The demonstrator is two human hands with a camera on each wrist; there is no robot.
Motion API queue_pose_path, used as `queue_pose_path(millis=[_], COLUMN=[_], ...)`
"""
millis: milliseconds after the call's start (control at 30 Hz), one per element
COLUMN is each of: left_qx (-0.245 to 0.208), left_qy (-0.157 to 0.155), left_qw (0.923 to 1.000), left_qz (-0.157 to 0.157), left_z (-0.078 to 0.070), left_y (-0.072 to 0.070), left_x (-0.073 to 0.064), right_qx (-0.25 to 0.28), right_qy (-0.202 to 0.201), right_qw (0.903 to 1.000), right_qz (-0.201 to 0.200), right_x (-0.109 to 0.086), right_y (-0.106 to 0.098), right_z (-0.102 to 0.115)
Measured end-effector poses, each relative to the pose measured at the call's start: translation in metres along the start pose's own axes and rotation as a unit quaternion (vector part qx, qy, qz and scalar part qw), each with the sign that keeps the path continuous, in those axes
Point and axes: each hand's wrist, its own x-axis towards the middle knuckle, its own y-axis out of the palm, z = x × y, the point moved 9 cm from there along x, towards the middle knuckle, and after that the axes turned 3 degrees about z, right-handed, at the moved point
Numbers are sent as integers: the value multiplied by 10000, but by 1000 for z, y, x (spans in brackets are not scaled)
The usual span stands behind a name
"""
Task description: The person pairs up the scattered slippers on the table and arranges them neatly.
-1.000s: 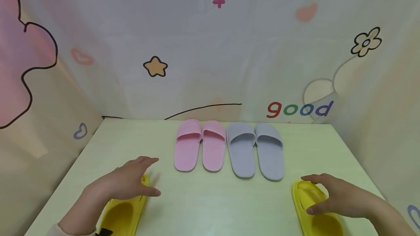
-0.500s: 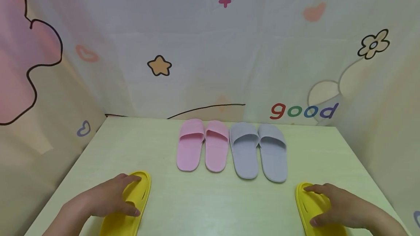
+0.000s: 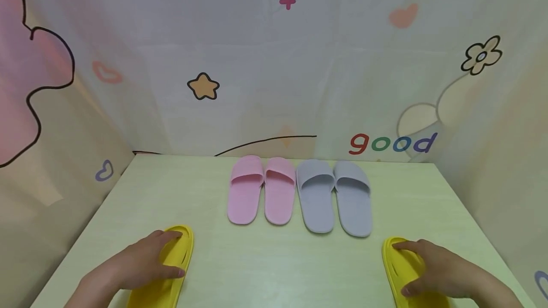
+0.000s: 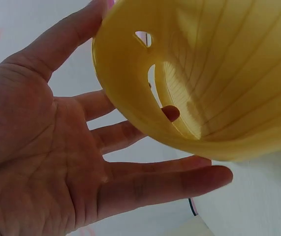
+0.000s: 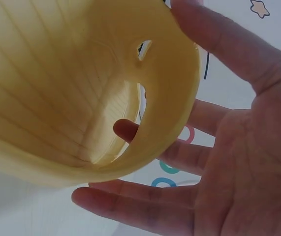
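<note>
Two yellow slippers with cut-out holes lie on the table near its front, one at each side. My left hand (image 3: 143, 260) grips the left yellow slipper (image 3: 173, 253) across its upper. In the left wrist view, thumb and fingers stand on opposite sides of that upper, and one fingertip (image 4: 171, 113) pokes through a hole. On the other side, my right hand (image 3: 441, 270) grips the right yellow slipper (image 3: 401, 265) the same way. The right wrist view shows a fingertip (image 5: 125, 130) through its hole too. The heel ends of both slippers are out of the head view or hidden.
At the table's back edge stand a pink pair of slippers (image 3: 243, 206) and, to its right, a grey pair (image 3: 318, 210), side by side. Behind and along the sides hangs a printed curtain (image 3: 252, 61). The pale table (image 3: 278, 265) spans between the hands.
My left hand has come down from above its yellow slipper and taken hold of the upper. The right hand has settled lower on its slipper. The pink and grey pairs stay put.
</note>
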Motion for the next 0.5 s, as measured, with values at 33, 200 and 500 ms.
queue_pose_path(millis=[33,200,500], left_qx=[-5,38,188], left_qy=[-4,-64,47], left_qw=[10000,10000,9998], left_qz=[-3,32,-22], left_z=[0,0,-1], left_y=[0,3,1], left_x=[0,4,8], right_qx=[-32,-179,-198], right_qy=[1,-43,-5], right_qw=[10000,9998,9998], right_qz=[-12,-102,-65], right_x=[0,1,2], right_y=[-1,-4,-4], right_z=[0,1,-1])
